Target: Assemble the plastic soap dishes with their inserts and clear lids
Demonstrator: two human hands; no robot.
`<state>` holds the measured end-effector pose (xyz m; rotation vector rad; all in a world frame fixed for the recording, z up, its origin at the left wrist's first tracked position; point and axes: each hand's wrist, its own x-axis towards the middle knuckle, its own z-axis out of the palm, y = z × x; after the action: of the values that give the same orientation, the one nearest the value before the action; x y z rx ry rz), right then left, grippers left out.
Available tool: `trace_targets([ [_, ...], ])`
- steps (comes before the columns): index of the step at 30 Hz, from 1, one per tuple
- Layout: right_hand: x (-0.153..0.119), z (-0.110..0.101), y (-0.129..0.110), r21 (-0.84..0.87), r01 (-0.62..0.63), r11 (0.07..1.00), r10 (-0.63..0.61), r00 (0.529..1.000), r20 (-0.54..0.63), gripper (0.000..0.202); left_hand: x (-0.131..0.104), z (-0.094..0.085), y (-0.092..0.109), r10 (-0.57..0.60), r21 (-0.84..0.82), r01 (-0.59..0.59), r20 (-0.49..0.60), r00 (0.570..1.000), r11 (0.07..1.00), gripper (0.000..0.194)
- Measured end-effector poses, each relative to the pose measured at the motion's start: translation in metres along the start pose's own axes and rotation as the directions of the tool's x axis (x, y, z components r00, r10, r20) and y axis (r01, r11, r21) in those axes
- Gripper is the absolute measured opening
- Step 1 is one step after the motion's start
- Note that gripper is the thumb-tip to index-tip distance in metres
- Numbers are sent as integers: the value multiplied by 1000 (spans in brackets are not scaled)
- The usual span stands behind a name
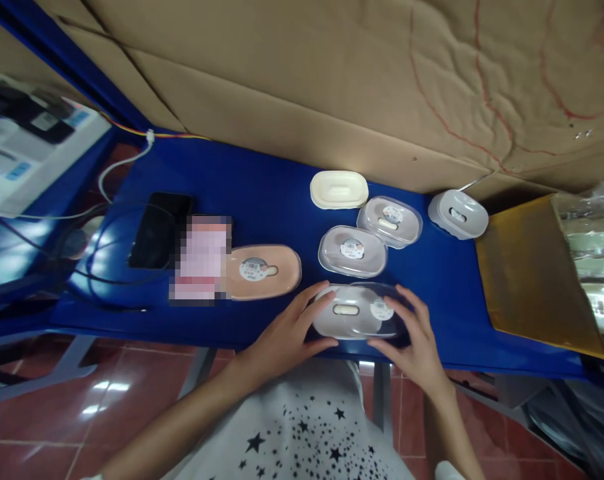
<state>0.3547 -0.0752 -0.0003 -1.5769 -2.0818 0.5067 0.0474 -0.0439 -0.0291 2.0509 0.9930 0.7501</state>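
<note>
Near the front edge of the blue table, my left hand grips the left end of a white oval container, fingers on top and thumb in front. My right hand holds the right end of a clear lid with a round label; the lid overlaps the container and sticks out to its right. Just behind lie two clear-covered white containers with labels. A cream container sits at the back. To the left rests a peach container with a label.
A black phone and a pixelated pink item lie left, among cables. Another white container stands at the back right. An open cardboard box holds wrapped items at right. Brown paper covers the wall behind the table.
</note>
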Motion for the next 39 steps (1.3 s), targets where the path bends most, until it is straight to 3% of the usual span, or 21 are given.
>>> trace_targets([
  [5, 1, 27, -32, -135, 108, 985, -107, 994, 17, 69, -2, -2, -3, 46, 72, -47, 16, 999, 996, 83],
  [12, -7, 43, -29, -249, 150, 957, -145, 989, 37, 73, 0, -7, -8, 68, 163, -81, 85, 994, 983, 71],
  [16, -8, 40, -26, -215, 166, 962, -164, 986, 30, 72, 3, -8, -3, 39, 182, -59, 111, 993, 981, 66],
  [18, -8, 36, -22, -181, 171, 968, -172, 985, 11, 72, 1, -12, 4, 87, 250, -112, 108, 990, 962, 63],
  [20, -10, 33, -19, -175, 144, 974, -149, 989, -12, 74, -6, -19, 12, 179, 364, -181, 40, 983, 913, 60],
  [22, -13, 32, -18, -206, 94, 974, -106, 993, -48, 75, -14, -30, 16, 248, 518, -153, -119, 961, 842, 57],
  [24, -13, 38, -23, -243, 48, 969, -70, 994, -84, 77, -19, -43, 14, 194, 634, 40, -296, 935, 772, 56],
  [26, -9, 49, -33, -252, 30, 967, -56, 994, -95, 77, -17, -57, 6, 70, 657, 224, -390, 918, 720, 51],
  [28, 0, 63, -47, -220, 35, 975, -57, 994, -96, 77, -7, -69, -4, -6, 635, 258, -371, 929, 728, 46],
  [32, 26, 76, -71, -129, 101, 987, -108, 993, -48, 73, 14, -77, -10, 74, 546, 88, -269, 960, 833, 57],
  [36, 74, 44, -72, -102, 200, 975, -201, 980, -7, 58, 13, -57, -4, 179, 603, -85, -98, 979, 793, 60],
  [39, 143, 11, -57, -125, 247, 961, -242, 969, 56, 42, 8, -33, -5, 174, 629, -115, -34, 984, 769, 59],
])
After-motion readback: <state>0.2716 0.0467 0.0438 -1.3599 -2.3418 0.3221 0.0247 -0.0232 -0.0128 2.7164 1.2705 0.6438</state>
